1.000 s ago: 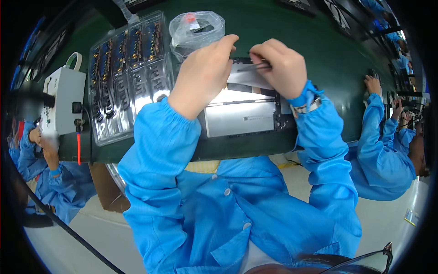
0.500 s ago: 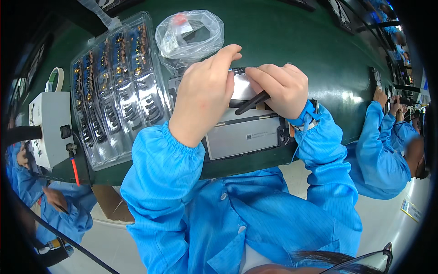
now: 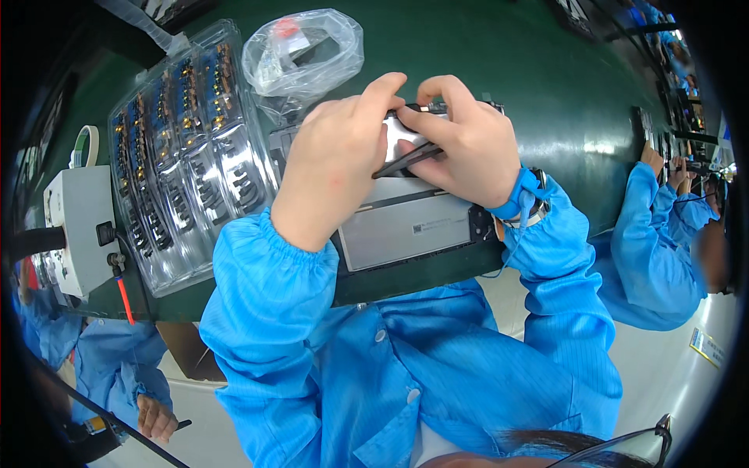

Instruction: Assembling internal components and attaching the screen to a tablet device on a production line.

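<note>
An opened flat electronic device with a large silver-grey battery [image 3: 409,234] lies at the bench's near edge, in front of me. Over its far part, my left hand [image 3: 335,160] is closed, thumb and curled index finger near the upper edge; what they pinch is hidden. My right hand [image 3: 476,152] has slim black tweezers [image 3: 406,161] tucked in its fingers, their rear end pointing toward my left palm. Its thumb and bent index finger meet at the device's far edge, close to my left fingertips. A shiny silver part [image 3: 396,134] shows between the hands.
Left of the device is a clear blister tray [image 3: 183,156] with rows of small circuit parts. A clear plastic bag [image 3: 304,58] lies beyond my left hand. At far left stands a white box [image 3: 82,226] with a cable. Co-workers in blue sit on both sides.
My right index finger has risen and bent, and the tweezers have swung flatter, their rear end nearer my left palm. My left hand keeps its grip. The whole view has shifted slightly.
</note>
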{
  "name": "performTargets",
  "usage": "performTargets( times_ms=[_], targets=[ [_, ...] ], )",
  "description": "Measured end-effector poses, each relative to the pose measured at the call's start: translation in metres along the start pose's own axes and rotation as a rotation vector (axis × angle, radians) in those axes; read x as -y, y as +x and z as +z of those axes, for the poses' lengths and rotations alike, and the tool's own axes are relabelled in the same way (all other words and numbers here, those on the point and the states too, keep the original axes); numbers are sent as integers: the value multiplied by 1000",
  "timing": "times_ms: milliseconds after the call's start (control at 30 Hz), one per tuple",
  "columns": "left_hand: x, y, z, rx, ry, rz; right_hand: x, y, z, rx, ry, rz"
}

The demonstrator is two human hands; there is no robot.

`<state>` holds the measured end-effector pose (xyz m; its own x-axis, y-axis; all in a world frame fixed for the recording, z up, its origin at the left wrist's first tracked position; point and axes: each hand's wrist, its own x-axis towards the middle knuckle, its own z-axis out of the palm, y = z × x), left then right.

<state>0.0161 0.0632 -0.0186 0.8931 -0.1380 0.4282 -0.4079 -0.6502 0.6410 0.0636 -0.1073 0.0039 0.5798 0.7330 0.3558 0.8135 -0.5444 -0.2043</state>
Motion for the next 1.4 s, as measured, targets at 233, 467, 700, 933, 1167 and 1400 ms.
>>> performTargets(
  times_ms=[233, 467, 700, 933, 1167, 1400],
  targets=[
    [-14, 0, 1, 72, 370, 108, -57, -18, -41, -186, 216, 216],
    [-24, -1, -10, 171, 390, 43, -87, -45, -44, 106, 248, 226],
    [-17, -2, -13, 212, 348, 79, -73, -48, -44, -70, 913, 375],
    [-18, -1, -13, 237, 425, 83, -68, -41, -49, 47, 804, 599],
    [-24, 3, -8, 201, 605, 164, -64, -41, -35, -70, 311, 384],
    [-33, 20, -11, 257, 653, 433, -57, -47, -34, -38, 142, 351]
  ],
)
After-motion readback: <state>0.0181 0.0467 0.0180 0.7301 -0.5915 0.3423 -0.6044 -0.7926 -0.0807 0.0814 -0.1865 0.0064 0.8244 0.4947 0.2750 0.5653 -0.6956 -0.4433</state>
